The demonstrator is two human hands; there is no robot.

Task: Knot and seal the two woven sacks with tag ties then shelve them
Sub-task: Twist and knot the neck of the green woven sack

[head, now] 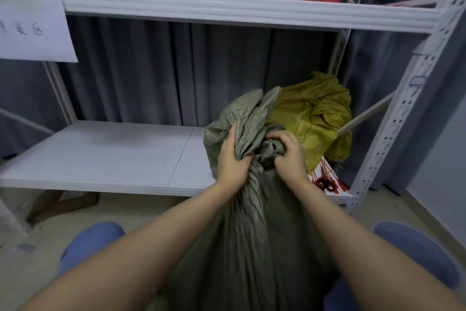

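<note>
Now | grey-green woven sack | neck twisted, bunched | both hands gripping

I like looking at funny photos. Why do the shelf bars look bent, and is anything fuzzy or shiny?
Head view: the wide-angle lens curves the top shelf bar and leans the post; the paper sign and picture edges are soft; both hands, left hand and right hand, on the grey sack look fairly sharp; light is soft, with a faint sheen on the lower shelf.
</note>
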